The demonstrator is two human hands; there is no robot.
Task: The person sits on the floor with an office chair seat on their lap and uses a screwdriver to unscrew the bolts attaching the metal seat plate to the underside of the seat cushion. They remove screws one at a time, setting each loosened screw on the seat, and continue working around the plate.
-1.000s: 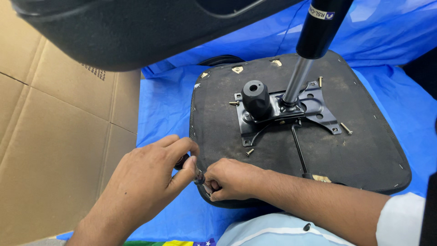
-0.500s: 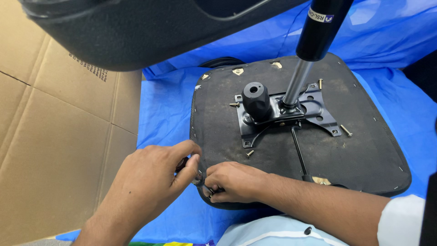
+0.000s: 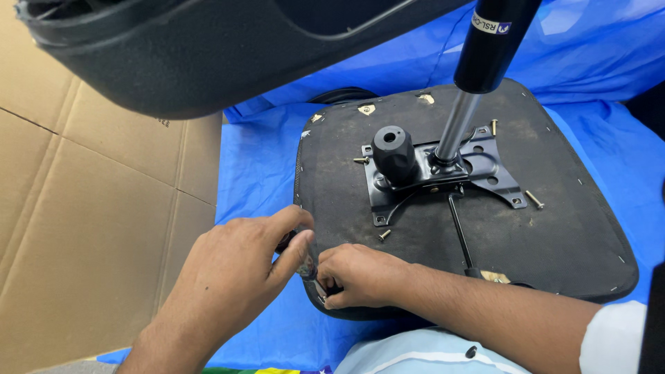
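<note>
left hand [image 3: 232, 277] gripping small screwdriver [image 3: 299, 257], fingers wrapped on handle; right hand [image 3: 360, 275] pinching at near edge of upturned seat base [image 3: 443, 228] on blue sheet [image 3: 256, 166] | best kept square, pressure steady

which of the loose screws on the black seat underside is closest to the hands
The small brass screw lying below the front left corner of the black metal mounting plate, just above the right hand; the other screws lie further up or right.
</note>
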